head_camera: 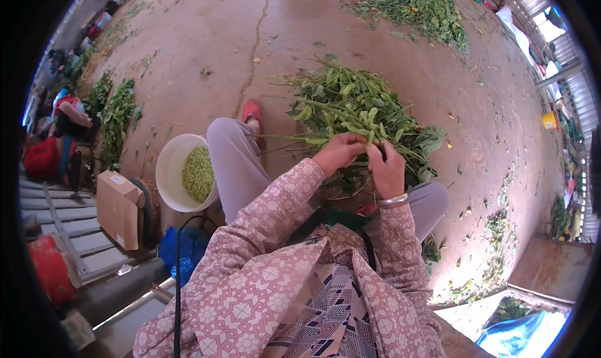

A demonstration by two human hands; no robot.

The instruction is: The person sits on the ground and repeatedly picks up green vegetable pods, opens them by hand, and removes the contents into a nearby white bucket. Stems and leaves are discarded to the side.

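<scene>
My left hand point(339, 154) and my right hand point(387, 167) meet in front of me, fingertips pinching a green bean pod point(371, 139) between them. The fingers cover part of the pod. Just beyond them lies a heap of cut bean plants point(347, 88) on the floor, with plump green pods, leaves and long stems. Some stems stick out to the left, above my left hand. A silver bangle point(393, 200) circles my right wrist. To the left of my knee stands a white plastic bucket point(168, 170) holding shelled green beans point(199, 175).
A larger heap of plants point(418, 10) lies at the far right on the concrete floor point(202, 34). Another bundle of plants point(116, 118) is at left, beside a seated person point(61, 128). A cardboard box point(119, 208) and a blue plastic bag point(181, 250) stand behind the bucket.
</scene>
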